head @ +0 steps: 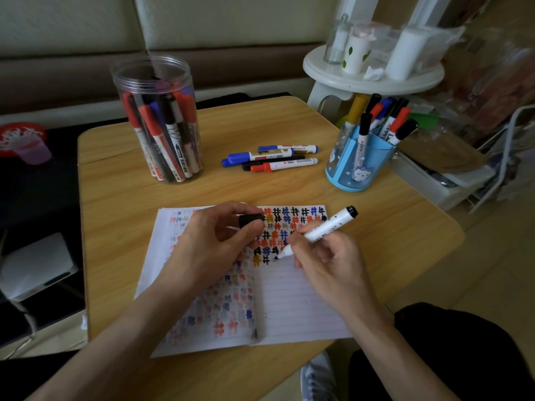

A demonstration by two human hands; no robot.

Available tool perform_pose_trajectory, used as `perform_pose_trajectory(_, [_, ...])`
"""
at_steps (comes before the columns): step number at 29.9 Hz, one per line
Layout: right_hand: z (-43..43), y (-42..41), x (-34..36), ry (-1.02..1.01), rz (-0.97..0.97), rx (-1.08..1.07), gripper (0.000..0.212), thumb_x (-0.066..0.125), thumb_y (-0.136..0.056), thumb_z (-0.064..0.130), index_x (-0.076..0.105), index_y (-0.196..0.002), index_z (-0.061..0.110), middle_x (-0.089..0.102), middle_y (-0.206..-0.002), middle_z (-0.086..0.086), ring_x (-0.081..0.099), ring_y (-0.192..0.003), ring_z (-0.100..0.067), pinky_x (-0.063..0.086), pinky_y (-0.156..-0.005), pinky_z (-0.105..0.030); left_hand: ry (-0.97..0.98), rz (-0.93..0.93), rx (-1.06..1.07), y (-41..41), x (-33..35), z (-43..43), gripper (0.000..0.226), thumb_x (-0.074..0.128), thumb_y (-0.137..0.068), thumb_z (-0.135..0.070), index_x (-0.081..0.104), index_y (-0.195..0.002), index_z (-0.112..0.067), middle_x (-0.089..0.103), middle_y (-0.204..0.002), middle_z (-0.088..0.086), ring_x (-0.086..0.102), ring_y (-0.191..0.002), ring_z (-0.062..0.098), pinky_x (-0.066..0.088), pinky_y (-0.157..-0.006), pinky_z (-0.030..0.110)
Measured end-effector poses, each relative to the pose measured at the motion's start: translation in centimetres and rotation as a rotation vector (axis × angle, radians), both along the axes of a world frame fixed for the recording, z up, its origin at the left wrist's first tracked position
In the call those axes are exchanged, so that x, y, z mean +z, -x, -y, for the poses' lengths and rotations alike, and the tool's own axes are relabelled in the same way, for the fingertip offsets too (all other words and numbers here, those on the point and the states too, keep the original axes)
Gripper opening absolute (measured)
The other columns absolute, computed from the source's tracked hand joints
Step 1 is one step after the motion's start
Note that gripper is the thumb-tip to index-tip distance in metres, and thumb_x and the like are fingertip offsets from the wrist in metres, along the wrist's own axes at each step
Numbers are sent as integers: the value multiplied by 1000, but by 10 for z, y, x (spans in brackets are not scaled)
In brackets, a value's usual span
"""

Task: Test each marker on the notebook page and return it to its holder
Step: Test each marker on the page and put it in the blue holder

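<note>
Two bare hands work over an open lined notebook [289, 299] lying at the near middle of a light wooden table [115, 198]. The right hand [327, 256] grips a white-barrelled marker with a black end [321, 230]. Its fingers are curled round the barrel, and the tip is down on the right page just below rows of black, blue, red and orange hash marks [289, 224]. The left hand [217, 244] rests on the left page and pinches a black cap [251, 220] between thumb and fingers. At the far left stands a tall clear plastic jar [157, 82] full of markers. At the far right stands a blue plastic pen holder [359, 166] with more markers upright in it. Between them a few loose capped markers [275, 156], blue, black and red, lie side by side on the table.
</note>
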State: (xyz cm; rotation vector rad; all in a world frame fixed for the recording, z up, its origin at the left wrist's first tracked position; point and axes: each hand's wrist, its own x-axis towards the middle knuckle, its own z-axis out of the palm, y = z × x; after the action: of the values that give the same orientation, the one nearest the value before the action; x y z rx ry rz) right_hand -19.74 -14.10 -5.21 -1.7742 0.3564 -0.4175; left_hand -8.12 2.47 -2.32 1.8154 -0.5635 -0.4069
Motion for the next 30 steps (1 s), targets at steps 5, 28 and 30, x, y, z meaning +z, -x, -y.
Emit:
perform_pose_trajectory(5, [-1,1,0,19,-10,17,6,70,-96,21,70,-95,15,70,-70,1,64,-62,-11,51,-57,-24,3,-12,-3,1,0,1,23,71,-90,-31,73,-113,-31,74,-102,-15,73,-86,-2,58,-65,17])
perform_pose_trajectory(28, [4,-1,24,-350,128,-108,16,69,-97,22,75,-94,7,73,-81,-15,65,-67,-25,51,-61,-33,23,-10,-57,7,8,0,19,73,-85,-32,77,-103,-34,77,-95,-11,76,-83,12,62,-69,45])
perform_pose_trajectory(30, [2,-1,24,-331,132,-72,17,70,-97,23,75,-97,7,73,-83,-16,66,-69,-25,51,-62,-33,44,11,-73,8,9,2,22,72,-83,-33,78,-104,-31,76,-98,-10,75,-83,12,61,-72,42])
